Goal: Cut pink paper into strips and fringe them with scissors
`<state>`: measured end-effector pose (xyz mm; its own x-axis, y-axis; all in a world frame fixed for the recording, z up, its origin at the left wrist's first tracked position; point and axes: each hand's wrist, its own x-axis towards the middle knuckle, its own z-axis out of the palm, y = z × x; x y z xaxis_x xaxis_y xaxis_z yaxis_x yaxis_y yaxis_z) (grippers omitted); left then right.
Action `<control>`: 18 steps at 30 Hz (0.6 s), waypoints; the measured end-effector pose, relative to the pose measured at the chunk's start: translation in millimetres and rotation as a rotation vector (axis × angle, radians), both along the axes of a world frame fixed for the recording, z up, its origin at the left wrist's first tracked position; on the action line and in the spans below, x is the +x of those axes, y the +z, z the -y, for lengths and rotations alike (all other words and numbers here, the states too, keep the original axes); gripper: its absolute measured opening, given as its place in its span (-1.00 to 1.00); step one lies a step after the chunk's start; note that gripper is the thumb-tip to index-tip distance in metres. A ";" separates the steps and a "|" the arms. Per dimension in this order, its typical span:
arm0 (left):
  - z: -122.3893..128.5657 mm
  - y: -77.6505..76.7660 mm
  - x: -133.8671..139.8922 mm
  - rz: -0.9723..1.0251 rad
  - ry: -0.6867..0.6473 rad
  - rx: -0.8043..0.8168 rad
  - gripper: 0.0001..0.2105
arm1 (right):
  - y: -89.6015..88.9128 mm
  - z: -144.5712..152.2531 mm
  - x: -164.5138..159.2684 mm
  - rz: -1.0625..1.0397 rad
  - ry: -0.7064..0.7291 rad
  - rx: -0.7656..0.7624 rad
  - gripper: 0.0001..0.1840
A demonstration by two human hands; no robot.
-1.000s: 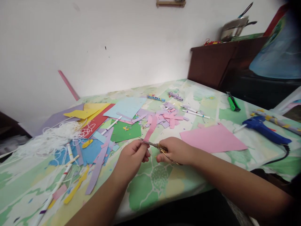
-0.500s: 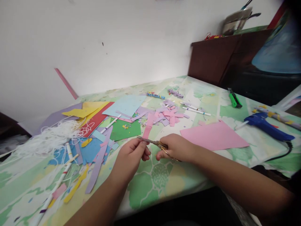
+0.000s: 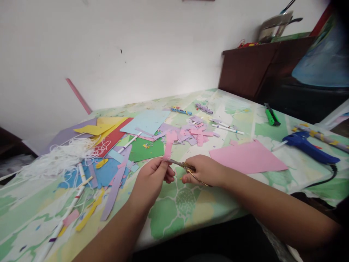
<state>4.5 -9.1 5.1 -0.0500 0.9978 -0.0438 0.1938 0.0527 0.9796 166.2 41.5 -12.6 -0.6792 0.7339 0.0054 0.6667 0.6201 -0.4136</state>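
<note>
My left hand (image 3: 154,174) pinches the near end of a pink paper strip (image 3: 169,144) between thumb and finger. The strip points away from me toward a heap of cut scraps. My right hand (image 3: 203,170) is closed around the gold handles of a pair of scissors (image 3: 188,167). The scissor blades point left and meet the strip right at my left fingertips. How far the blades are apart is too small to tell. A larger pink paper sheet (image 3: 247,157) lies flat to the right, beyond my right wrist.
Lilac and pink scraps (image 3: 200,134) lie ahead. At left are white string (image 3: 65,154), a green sheet (image 3: 145,150), a light blue sheet (image 3: 145,122) and markers (image 3: 131,142). On the right rest a blue glue gun (image 3: 311,145) with its cord and a green box cutter (image 3: 272,115).
The pink strip has tilted slightly and now stands more upright in my left hand. The scissor blades look closer together than before. Both hands have stayed nearly in place.
</note>
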 end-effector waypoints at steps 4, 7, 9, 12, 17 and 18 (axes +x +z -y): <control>0.4 -0.8 0.1 -0.027 -0.024 -0.011 -0.82 | 2.2 1.6 -0.7 -0.004 0.008 0.004 -0.45; 0.3 -0.8 0.6 -0.050 -0.032 -0.014 -0.80 | 1.7 2.0 -0.9 -0.011 0.018 0.001 -0.45; 0.6 -0.7 0.3 -0.063 -0.030 -0.017 -0.79 | 0.4 1.8 -1.1 -0.008 0.015 0.011 -0.44; 1.2 -0.8 -0.8 -0.085 -0.031 -0.016 -0.79 | -1.6 1.0 -1.8 0.005 -0.003 0.020 -0.44; 0.5 -1.2 -0.3 -0.073 -0.039 0.004 -0.82 | -1.0 -0.2 -2.6 0.003 -0.009 0.013 -0.45; 0.1 -1.3 0.1 -0.064 -0.041 0.005 -0.82 | -0.4 -0.2 -2.6 0.004 -0.014 0.015 -0.45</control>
